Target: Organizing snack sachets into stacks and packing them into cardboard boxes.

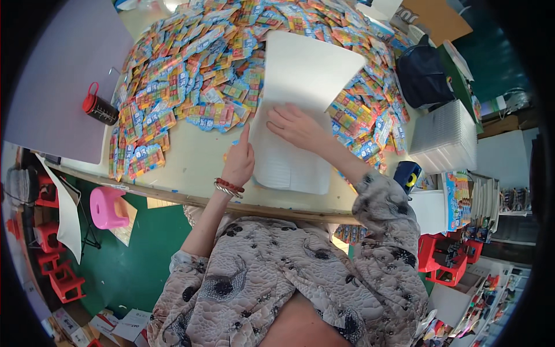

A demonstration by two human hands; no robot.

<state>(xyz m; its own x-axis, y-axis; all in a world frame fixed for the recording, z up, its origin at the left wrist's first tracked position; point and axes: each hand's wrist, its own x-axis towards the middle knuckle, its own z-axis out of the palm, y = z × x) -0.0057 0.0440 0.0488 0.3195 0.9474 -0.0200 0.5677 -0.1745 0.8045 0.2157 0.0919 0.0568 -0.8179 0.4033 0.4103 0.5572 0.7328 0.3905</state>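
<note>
Your white sheet stack (298, 87) is lying lengthwise on the bench (196, 153) in front of you, its far end flaring to the right and overlapping the heap of colourful printed packets (199, 63); your right hand (298, 128) is resting palm down across its middle, fingers spread and lying flat rather than pinching; your left hand (239, 162), a red bracelet (230, 186) circling its wrist, is sitting at the left edge with the index finger stretching away from you and the other fingers curling under, and you are hiding the thumb's contact, so I cannot tell whether it is pinching an edge. The near end is showing fine parallel lines, suggesting several thin layers, though whether you are handling paper or plastic I cannot tell; it is looking light and bendy, smooth enough for layers to be sliding over one another, and likely to be creasing under a hard one-sided grip; you would be holding it best by both long edges, thumbs above and fingers beneath, with a flat palm steadying the middle; to your right, a stack of pale trays (444, 136) and a dark blue pouch (424, 75) are standing well apart from it.
</note>
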